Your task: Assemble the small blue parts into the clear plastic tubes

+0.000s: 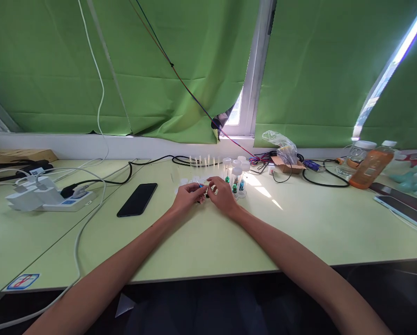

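Left hand (188, 194) over table (208, 246), thumb and finger pinching small blue piece (200, 185). Right hand (223, 193) just beside, fingers curled close to piece; cannot tell whether they grip anything. Black phone (137, 200) lying flat, left of hands. Clear tubes (237, 178) with green and blue contents upright just beyond right hand. Farther right, cardboard box (288, 168). Green curtain (180, 102) behind.

Tubes (235, 179) block the back; the near tabletop (208, 246) allows passage

Green curtains (180, 93) part at a window (235, 111) behind a pale, sunlight-streaked table (208, 251).
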Action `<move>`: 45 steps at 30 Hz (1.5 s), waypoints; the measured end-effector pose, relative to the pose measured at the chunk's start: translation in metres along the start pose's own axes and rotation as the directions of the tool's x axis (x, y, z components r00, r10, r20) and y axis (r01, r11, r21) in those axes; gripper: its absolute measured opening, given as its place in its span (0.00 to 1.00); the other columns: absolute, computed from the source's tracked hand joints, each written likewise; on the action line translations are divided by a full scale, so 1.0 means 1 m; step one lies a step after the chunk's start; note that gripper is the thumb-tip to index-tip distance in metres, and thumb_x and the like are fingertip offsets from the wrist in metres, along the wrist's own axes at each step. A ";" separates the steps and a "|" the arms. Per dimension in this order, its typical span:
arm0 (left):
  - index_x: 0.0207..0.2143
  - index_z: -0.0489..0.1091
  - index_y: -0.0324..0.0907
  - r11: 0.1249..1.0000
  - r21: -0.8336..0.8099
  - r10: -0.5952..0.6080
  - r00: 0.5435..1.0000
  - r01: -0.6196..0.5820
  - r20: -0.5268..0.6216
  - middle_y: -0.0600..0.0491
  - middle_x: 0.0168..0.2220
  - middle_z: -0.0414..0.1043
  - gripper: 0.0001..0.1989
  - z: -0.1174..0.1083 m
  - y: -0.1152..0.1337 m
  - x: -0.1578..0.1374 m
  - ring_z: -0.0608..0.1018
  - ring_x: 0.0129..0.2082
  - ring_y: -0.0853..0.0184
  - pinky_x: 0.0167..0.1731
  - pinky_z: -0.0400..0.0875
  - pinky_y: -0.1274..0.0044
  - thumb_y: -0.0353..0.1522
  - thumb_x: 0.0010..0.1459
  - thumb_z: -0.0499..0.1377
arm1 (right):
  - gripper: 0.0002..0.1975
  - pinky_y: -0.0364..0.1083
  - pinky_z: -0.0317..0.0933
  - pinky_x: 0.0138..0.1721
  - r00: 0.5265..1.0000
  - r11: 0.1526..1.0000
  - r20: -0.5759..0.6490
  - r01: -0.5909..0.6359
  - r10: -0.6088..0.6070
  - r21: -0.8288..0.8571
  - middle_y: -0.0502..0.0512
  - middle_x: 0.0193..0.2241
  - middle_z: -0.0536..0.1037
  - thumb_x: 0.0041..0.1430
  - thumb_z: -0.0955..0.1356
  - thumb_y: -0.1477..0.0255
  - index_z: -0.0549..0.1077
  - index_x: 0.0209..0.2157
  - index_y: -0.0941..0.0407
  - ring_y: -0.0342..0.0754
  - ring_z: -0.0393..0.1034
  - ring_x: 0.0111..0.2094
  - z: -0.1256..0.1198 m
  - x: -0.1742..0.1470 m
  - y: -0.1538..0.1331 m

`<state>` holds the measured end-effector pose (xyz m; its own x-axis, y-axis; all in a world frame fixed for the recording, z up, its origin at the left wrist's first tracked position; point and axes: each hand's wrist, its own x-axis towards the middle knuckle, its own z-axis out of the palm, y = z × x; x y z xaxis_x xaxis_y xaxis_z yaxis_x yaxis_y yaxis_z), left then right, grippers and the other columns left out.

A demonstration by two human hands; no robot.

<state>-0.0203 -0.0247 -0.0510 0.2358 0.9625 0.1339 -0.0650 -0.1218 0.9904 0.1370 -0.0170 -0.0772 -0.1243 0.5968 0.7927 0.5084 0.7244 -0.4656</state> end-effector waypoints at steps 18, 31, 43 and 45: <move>0.25 0.73 0.38 1.000 0.019 -0.014 0.999 0.014 -0.033 0.52 0.22 0.71 0.17 0.003 0.003 -0.003 0.72 0.22 0.70 0.25 0.67 0.76 0.41 0.41 0.71 | 0.08 0.47 0.68 0.36 0.984 0.997 -0.165 0.072 -0.065 0.035 0.56 0.35 0.74 0.65 0.60 0.71 0.67 0.31 0.54 0.46 0.70 0.34 -0.006 0.005 -0.002; 0.24 0.73 0.38 0.999 0.041 0.001 1.000 -0.001 -0.009 0.53 0.23 0.71 0.16 0.001 -0.002 -0.001 0.72 0.23 0.70 0.27 0.69 0.76 0.41 0.42 0.70 | 0.09 0.48 0.72 0.36 0.985 0.992 -0.168 0.068 -0.050 0.104 0.57 0.39 0.72 0.68 0.60 0.67 0.69 0.39 0.54 0.46 0.70 0.35 -0.008 0.005 -0.004; 0.24 0.73 0.39 0.998 0.060 -0.001 1.000 0.002 -0.014 0.53 0.22 0.70 0.16 0.003 0.000 -0.003 0.72 0.22 0.70 0.28 0.69 0.74 0.42 0.41 0.70 | 0.08 0.48 0.66 0.41 0.993 0.999 -0.109 0.045 -0.042 0.023 0.57 0.36 0.74 0.65 0.61 0.72 0.71 0.36 0.54 0.48 0.70 0.38 -0.010 0.006 -0.004; 0.24 0.73 0.38 0.998 0.055 -0.003 1.000 0.004 -0.016 0.53 0.22 0.70 0.17 0.003 0.001 -0.004 0.71 0.22 0.70 0.28 0.69 0.74 0.42 0.41 0.70 | 0.08 0.47 0.66 0.39 0.994 0.999 -0.103 0.049 -0.048 0.011 0.56 0.34 0.75 0.65 0.61 0.73 0.71 0.34 0.55 0.48 0.71 0.36 -0.010 0.006 -0.004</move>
<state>-0.0181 -0.0294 -0.0506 0.2210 0.9665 0.1307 -0.0104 -0.1316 0.9912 0.1428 -0.0196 -0.0672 -0.0600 0.5229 0.8503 0.4920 0.7567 -0.4306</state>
